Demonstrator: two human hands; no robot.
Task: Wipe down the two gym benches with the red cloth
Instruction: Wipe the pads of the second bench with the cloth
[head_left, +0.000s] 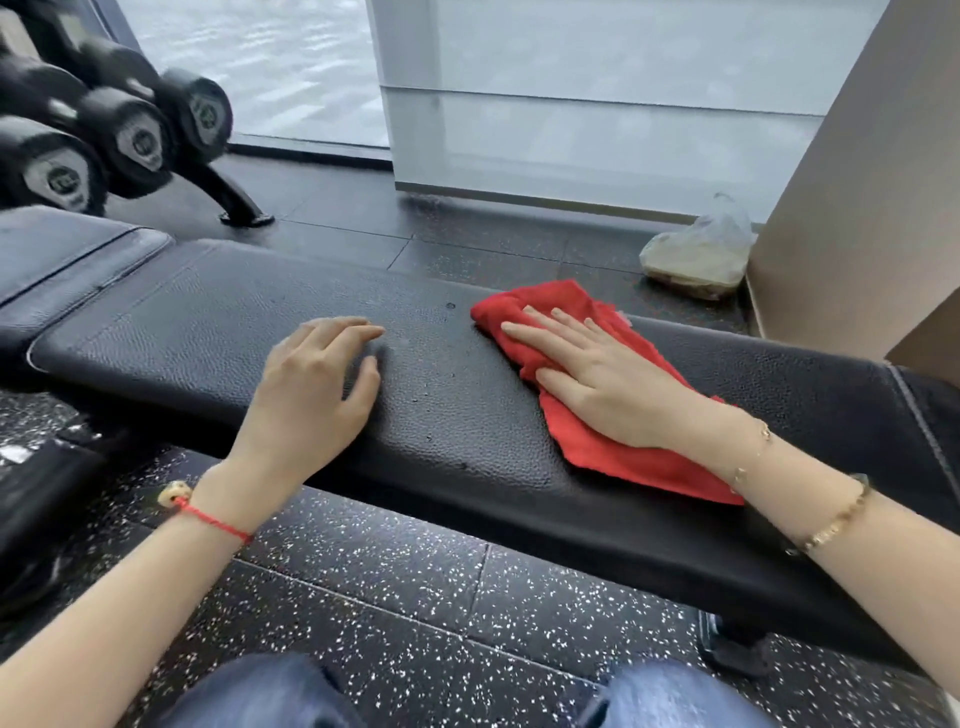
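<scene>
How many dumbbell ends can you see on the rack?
4: near one at far left, middle, rightmost, and one behind on the upper tier. More may be hidden beyond the frame edge.

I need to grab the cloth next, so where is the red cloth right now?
In the head view, the cloth lies flat on the right part of the bench, under the right hand; the left hand rests on the pad beside it.
</scene>
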